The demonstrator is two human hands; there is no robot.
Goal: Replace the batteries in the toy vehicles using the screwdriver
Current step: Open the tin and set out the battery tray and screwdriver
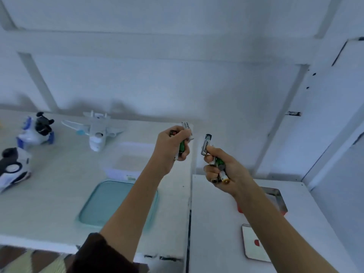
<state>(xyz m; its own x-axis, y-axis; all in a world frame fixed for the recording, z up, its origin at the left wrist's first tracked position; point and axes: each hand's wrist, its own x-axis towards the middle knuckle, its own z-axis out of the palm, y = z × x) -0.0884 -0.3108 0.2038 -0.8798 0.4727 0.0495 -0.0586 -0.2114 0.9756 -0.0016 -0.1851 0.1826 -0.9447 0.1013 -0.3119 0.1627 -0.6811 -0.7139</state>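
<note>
Your left hand (173,141): bare, no ring or watch showing. Forearm bare from wrist down to elbow. Below elbow, dark brown sleeve (102,255) pushed up, cuff edge soft and slightly fuzzy (knit or fleece, cannot tell which). Your right hand (222,164): bare too, nothing on wrist. Right forearm bare all way to frame edge, no sleeve in view. Lower left corner, under sleeve: patch of garment (29,261) in cream and brown stripes, blurred.

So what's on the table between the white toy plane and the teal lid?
In the head view, a clear plastic container sits between the white toy plane and the teal lid, just behind the lid.
</note>
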